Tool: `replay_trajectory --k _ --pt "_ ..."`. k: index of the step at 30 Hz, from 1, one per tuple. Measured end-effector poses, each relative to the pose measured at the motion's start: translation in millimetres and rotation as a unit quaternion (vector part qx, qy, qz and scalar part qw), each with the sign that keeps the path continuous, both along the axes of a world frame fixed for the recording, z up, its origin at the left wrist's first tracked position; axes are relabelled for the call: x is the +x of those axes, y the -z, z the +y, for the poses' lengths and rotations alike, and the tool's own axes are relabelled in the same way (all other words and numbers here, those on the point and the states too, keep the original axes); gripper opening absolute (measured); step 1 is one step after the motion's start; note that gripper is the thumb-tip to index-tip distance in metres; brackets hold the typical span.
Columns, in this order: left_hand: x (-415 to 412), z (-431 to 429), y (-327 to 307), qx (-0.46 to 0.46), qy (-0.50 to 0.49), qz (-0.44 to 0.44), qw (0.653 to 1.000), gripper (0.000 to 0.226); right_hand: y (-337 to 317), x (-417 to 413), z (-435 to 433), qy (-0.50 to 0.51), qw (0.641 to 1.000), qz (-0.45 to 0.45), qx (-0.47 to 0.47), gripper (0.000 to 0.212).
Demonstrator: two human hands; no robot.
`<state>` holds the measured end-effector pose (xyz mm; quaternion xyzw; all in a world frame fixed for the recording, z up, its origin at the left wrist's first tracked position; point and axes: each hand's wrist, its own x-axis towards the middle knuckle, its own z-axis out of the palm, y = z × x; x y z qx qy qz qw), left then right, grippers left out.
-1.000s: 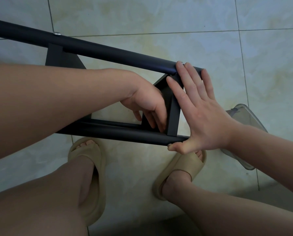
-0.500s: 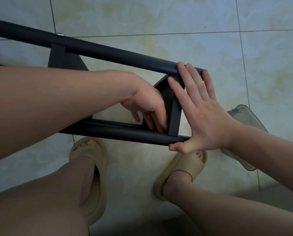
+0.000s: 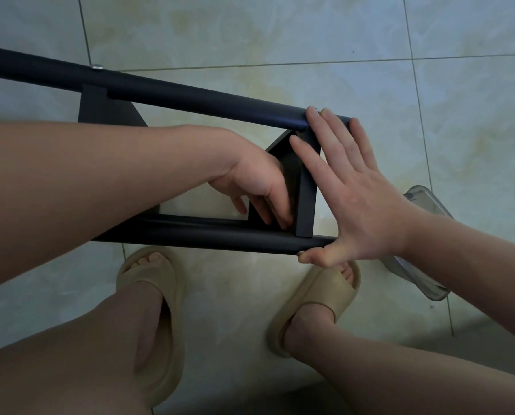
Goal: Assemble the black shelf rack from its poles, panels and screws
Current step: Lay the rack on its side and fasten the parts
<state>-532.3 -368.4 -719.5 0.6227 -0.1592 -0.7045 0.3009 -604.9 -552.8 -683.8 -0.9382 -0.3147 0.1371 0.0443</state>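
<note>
Head view, looking down on a tiled floor (image 3: pixel 280 31). The partly built black shelf rack (image 3: pixel 190 169) lies on its side above the floor in front of the person's knees, and its left part passes behind the left forearm.

(a) The far pole (image 3: pixel 196 97) runs from the left edge of the view, slanting down to the right. A silver screw (image 3: pixel 97 67) sits on it near the left end.
(b) The near pole (image 3: pixel 220 236) runs roughly parallel to the far pole, closer to the person.
(c) The end panel (image 3: pixel 305 193) spans the gap between the two poles at their right ends. A second panel (image 3: pixel 100 107) hangs from the far pole just below the screw.

The right hand (image 3: pixel 361 199) is spread flat over the outer side of the end panel with its fingers straight. The fingertips (image 3: pixel 313 115) rest on the far pole and the thumb lies under the end of the near pole.

The left hand (image 3: pixel 259 187) reaches down inside the frame with its fingers extended, not closed round any part. The tips are at the corner where the end panel meets the near pole, and they are in shadow.

Both feet wear beige sandals: the left sandal (image 3: pixel 157 283) and the right sandal (image 3: pixel 319 298) stand on the floor below the near pole. A clear plastic container (image 3: pixel 424 244) lies on the floor to the right, partly hidden behind the right forearm.
</note>
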Motion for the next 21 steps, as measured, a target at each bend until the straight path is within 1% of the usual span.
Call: replay_trajectory --k 4,6,9,15,21 --pt "3.7 -1.9 -1.9 0.001 0.039 -0.024 0.999 0.023 0.3 -1.3 0.5 0.001 1.000 0.003 0.002 0.137" --pt "2.2 -3.7 -1.1 0.001 0.036 -0.029 0.999 0.025 0.5 -1.0 0.3 0.001 1.000 0.002 0.003 0.138" --pt "0.0 -5.1 0.2 0.001 0.026 -0.031 0.999 0.034 1.0 -0.7 0.3 0.002 1.000 0.004 0.003 0.138" --pt "2.4 -4.9 -1.5 0.000 0.018 -0.024 1.000 0.039 0.8 -0.7 -0.2 0.001 1.000 0.004 0.006 0.137" --pt "-0.6 -4.1 -0.2 0.006 0.031 -0.023 0.999 0.032 1.3 -1.3 0.4 0.003 1.000 0.004 0.004 0.138"
